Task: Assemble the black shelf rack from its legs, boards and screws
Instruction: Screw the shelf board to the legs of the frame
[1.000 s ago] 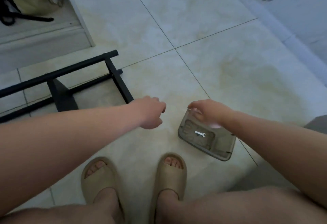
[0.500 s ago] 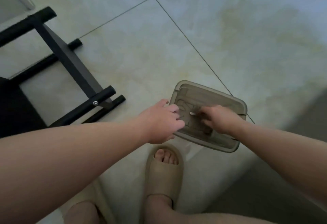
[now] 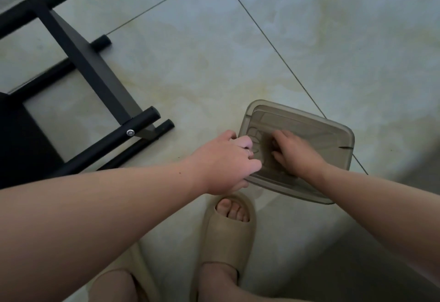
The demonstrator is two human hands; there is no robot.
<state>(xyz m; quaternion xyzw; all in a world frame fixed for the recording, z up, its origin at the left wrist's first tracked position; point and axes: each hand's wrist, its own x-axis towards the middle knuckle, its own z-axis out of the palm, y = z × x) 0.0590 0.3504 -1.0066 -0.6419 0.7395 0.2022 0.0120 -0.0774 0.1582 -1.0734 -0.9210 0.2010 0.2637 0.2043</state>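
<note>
The rack (image 3: pixel 90 70) is only partly built I reckon, lying on the floor (image 3: pixel 238 51) left of the tray (image 3: pixel 321 149) with one screw (image 3: pixel 130 132) in, while left hand (image 3: pixel 226 161) curls at the tray's rim and right hand (image 3: pixel 295 154) curls inside it, can't tell if either's actually gripping anything.

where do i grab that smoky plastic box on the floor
Pinch the rim of the smoky translucent plastic box at its free right end, from above. It lies flat, open side up, so likely only the lip offers purchase; left hand and right hand crowd the other end.
</note>
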